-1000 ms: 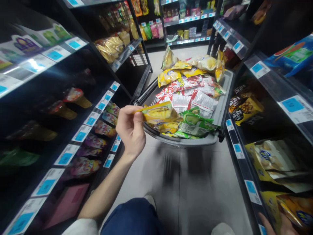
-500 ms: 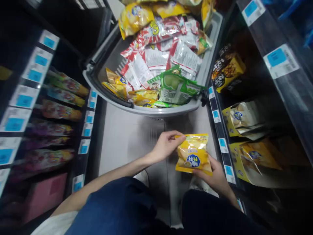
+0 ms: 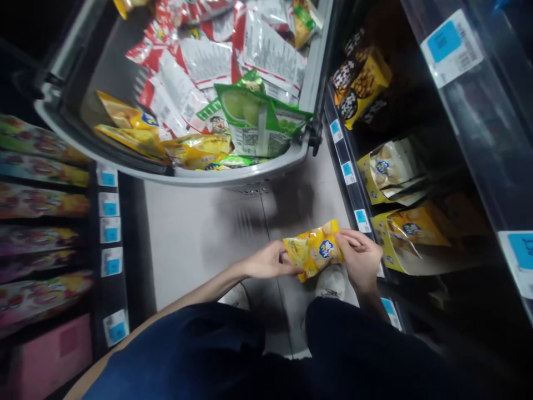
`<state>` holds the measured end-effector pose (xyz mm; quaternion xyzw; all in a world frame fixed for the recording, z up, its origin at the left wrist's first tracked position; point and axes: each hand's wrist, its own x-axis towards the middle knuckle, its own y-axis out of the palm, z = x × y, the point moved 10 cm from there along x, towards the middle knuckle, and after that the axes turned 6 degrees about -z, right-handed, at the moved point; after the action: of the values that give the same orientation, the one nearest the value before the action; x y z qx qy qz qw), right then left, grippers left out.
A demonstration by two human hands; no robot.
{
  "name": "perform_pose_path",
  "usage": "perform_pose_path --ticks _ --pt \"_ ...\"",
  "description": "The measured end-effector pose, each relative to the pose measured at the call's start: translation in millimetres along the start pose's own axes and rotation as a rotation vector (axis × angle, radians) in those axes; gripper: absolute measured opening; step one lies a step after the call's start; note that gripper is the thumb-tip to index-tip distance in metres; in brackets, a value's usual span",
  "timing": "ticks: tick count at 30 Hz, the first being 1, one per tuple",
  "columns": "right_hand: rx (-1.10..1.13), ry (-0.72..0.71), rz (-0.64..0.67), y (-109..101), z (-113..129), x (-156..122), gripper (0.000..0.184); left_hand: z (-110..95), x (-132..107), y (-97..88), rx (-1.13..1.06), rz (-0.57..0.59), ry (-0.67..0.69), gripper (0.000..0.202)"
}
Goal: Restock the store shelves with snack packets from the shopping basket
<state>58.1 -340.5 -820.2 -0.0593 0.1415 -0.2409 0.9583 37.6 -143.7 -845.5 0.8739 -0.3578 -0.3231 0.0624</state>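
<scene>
Between my two hands is a yellow snack bag (image 3: 313,250) with a dark blue logo, held above the floor in front of my knees. My left hand (image 3: 271,260) pinches its left end, thumb along the lower corner. At the other end my right hand (image 3: 361,256) grips the bag between thumb and fingers. The bag is tilted, its right side higher. Beyond it stands a grey shopping basket (image 3: 200,180) filled with snack bags, among them red-and-white bags (image 3: 206,58), a green bag (image 3: 260,119) and yellow bags (image 3: 129,125).
On the right, a dark shelf has open yellow display boxes (image 3: 389,244) with snack bags and a yellow-and-black bag (image 3: 366,86). The left shelf holds colourful packets (image 3: 41,200) and a pink box (image 3: 56,355). Price tags (image 3: 110,230) line the shelf edges. Grey floor tiles (image 3: 179,239) lie between.
The yellow bag has been turned in my hands, and my right hand has moved up to its right end. My view has shifted, so the basket appears further left and larger.
</scene>
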Motion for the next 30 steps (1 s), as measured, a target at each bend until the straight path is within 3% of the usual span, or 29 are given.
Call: perform_pose_path --ticks 3,6,9,12,15,18,21,25,27,30 --pt "-0.009 -0.016 -0.009 -2 3 0 0.037 11 4 9.3 -0.061 0.041 -0.030 0.044" --pt "0.050 0.081 0.046 1 -6 -2 0.044 14 6 7.0 -0.067 0.023 -0.031 0.045" --pt "0.087 0.183 0.271 22 -12 -12 0.054 19 4 3.2 -0.064 0.003 -0.041 0.046" --pt "0.003 0.178 0.515 46 -8 -28 0.057 26 3 3.4 -0.055 -0.002 -0.059 0.043" --pt "-0.090 0.141 0.596 53 -6 -34 0.057 29 2 7.6 -0.012 0.016 -0.069 0.039" --pt "-0.207 0.008 0.431 28 2 -20 0.051 27 3 9.5 -0.017 0.027 -0.067 0.039" --pt "-0.445 -0.229 0.095 -31 20 -4 0.046 24 4 1.9 -0.030 -0.021 -0.053 0.039" --pt "-0.839 -0.518 -0.280 -102 53 -10 0.039 27 5 -5.3 0.036 -0.044 -0.043 0.036" --pt "-0.972 -0.531 -0.389 -124 60 -16 0.042 27 5 -4.4 0.071 -0.027 -0.023 0.033" --pt "-1.098 -0.430 -0.510 -145 59 -17 0.048 26 6 -2.5 0.129 -0.013 -0.001 0.029"
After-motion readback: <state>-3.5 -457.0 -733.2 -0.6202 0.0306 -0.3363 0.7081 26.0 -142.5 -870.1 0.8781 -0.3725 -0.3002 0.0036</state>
